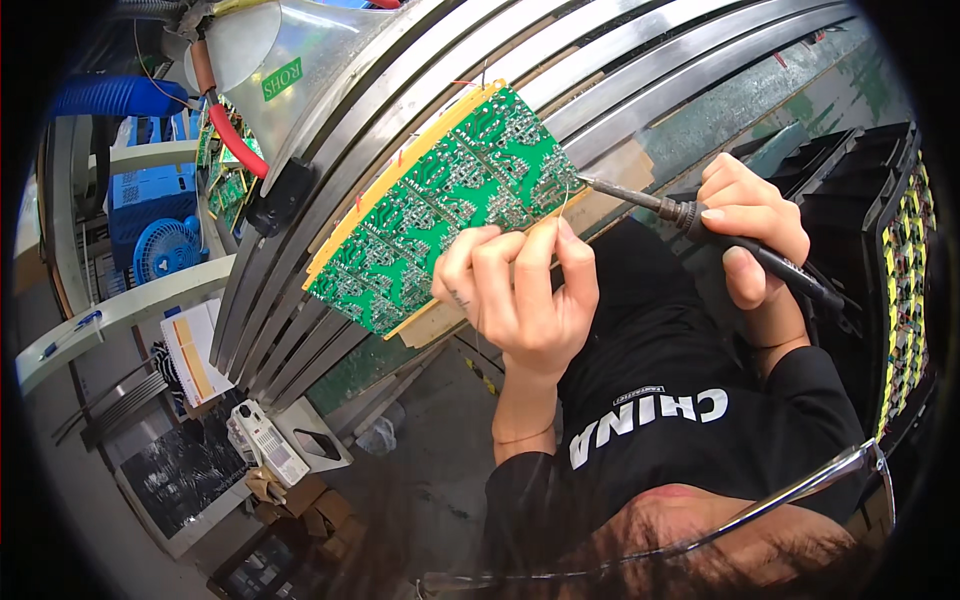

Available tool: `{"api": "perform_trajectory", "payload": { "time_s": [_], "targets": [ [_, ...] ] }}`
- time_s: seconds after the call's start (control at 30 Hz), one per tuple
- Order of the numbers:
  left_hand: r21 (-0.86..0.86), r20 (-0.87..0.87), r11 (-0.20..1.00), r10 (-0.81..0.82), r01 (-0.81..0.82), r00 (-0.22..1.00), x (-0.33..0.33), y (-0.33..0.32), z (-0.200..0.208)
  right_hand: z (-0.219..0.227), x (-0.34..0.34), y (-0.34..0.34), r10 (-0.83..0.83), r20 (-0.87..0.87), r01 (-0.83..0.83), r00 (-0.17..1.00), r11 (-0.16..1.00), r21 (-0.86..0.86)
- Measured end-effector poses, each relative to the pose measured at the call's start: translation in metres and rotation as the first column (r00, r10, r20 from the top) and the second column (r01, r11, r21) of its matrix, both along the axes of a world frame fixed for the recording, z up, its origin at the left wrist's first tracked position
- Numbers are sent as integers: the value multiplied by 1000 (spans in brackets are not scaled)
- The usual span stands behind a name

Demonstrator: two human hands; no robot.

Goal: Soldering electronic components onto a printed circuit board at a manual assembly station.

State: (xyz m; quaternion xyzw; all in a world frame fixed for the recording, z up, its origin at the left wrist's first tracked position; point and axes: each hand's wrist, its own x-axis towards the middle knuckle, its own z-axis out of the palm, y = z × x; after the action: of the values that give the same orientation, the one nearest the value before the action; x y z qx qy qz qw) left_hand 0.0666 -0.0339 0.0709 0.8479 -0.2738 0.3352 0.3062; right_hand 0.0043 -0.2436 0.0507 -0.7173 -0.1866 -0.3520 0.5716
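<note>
A green circuit board panel (pixel 440 190) dense with solder joints lies in a yellow-edged frame (pixel 390 180) across metal rails. My right hand (pixel 755 225) is closed round a soldering iron (pixel 690 215), whose tip meets the board's right corner or hovers just off it; I cannot tell which. My left hand (pixel 525 285) is beside the board's near edge, thumb and forefinger pinching a thin solder wire (pixel 567 193). The wire's end rises toward the iron's tip. The other left fingers are curled, knuckles up, partly covering the board's near edge.
Long metal rails (pixel 690 62) run past the board. Black racks (pixel 840 190) holding boards with yellow parts stand at the right. A clear hood (pixel 330 50), a red cable (pixel 235 140) and a blue fan (pixel 168 250) are at the left. A notebook (pixel 195 350) lies lower left.
</note>
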Motion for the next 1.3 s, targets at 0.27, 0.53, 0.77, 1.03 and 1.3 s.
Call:
{"api": "perform_trajectory", "payload": {
  "time_s": [0.27,0.53,0.77,1.03,1.3],
  "targets": [
    [19,11,1000,-24,24,1000,4,-2,-4,-2,5,-1,32,-61,-31,998,999,17],
    [56,6,998,-10,10,1000,4,-3,-1,17,12,-12,58,-22,-61,998,984,-165],
    [-55,-97,998,5,-10,995,-4,8,3,18,8,-7,21,46,-9,999,969,-247],
    [-42,-66,998,45,-48,997,-10,18,1,7,6,-4,13,69,-5,998,993,-118],
    [29,19,999,26,-26,999,2,11,-7,13,6,4,24,-4,-24,1000,985,-173]
  ]
}}
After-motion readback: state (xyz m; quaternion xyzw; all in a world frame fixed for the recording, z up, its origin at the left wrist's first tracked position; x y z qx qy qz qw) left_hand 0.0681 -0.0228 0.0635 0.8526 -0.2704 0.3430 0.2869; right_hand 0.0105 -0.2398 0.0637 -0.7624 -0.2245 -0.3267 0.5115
